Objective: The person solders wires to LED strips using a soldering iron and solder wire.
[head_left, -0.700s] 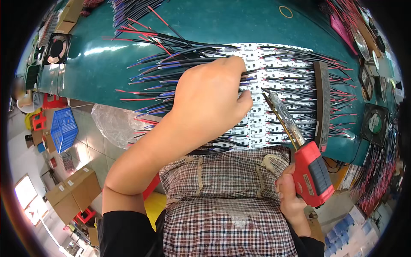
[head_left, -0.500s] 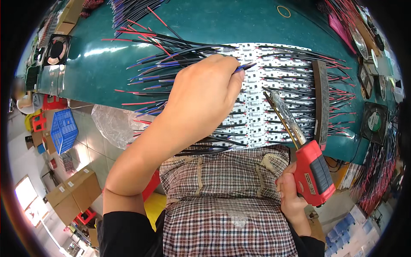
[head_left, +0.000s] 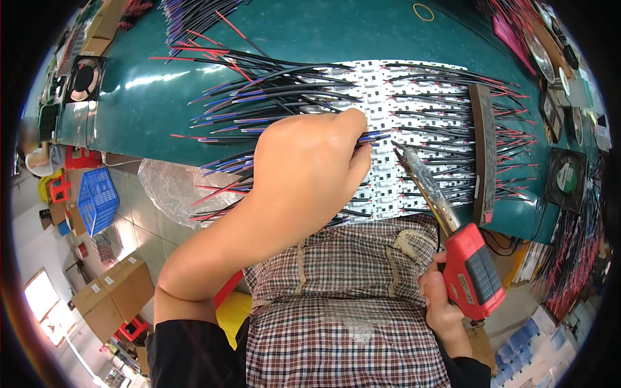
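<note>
My left hand [head_left: 314, 158] is closed over the middle of a white circuit board panel [head_left: 383, 174], pinching a wire [head_left: 375, 137] whose blue and dark end pokes out past the fingertips. In my right hand [head_left: 443, 301] is a red soldering gun [head_left: 475, 271], held by its grip below the panel's right part. Its long metal barrel slants up and left, and the dark tip sits just right of the pinched wire's end. Black wires with red and blue ends [head_left: 259, 97] fan out left of the panel. More black and red wires [head_left: 440, 134] run off its right side.
A dark bar [head_left: 480, 155] lies across the right-hand wires on the green table [head_left: 349, 32]. Small fans stand at the left [head_left: 85, 77] and right [head_left: 565, 181]. A wire bundle [head_left: 194, 22] lies at the back, near a rubber band [head_left: 424, 12]. A checked apron [head_left: 343, 310] covers my lap.
My left hand has moved down the panel, toward me, with the wire in its pinch. The soldering gun has shifted slightly downward, its tip now closer to the wire's end.
</note>
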A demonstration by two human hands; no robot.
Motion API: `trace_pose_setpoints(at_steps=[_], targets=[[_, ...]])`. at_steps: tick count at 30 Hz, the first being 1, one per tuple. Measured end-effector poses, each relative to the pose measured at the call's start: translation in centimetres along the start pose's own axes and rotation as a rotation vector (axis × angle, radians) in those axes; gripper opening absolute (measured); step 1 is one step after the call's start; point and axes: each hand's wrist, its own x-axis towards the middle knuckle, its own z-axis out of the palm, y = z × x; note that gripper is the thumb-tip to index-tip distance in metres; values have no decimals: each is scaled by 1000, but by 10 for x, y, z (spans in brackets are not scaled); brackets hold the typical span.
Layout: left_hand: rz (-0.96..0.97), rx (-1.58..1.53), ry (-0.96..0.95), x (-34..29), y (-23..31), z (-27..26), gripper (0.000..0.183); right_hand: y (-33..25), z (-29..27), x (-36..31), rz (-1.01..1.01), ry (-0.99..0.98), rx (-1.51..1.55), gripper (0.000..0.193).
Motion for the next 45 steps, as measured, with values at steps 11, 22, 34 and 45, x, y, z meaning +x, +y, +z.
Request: trace_pose_setpoints(at_steps=[11, 22, 34, 45], targets=[[54, 32, 72, -3, -6, 13, 16, -2, 5, 16, -114, -120, -171, 21], [92, 47, 77, -2, -4, 17, 19, -7, 12, 18, -15, -83, -89, 23], [73, 82, 31, 0, -3, 15, 18, -2, 8, 10, -67, -41, -129, 23], [30, 3, -24, 5, -8, 12, 13, 2, 7, 9, -1, -73, -107, 22]])
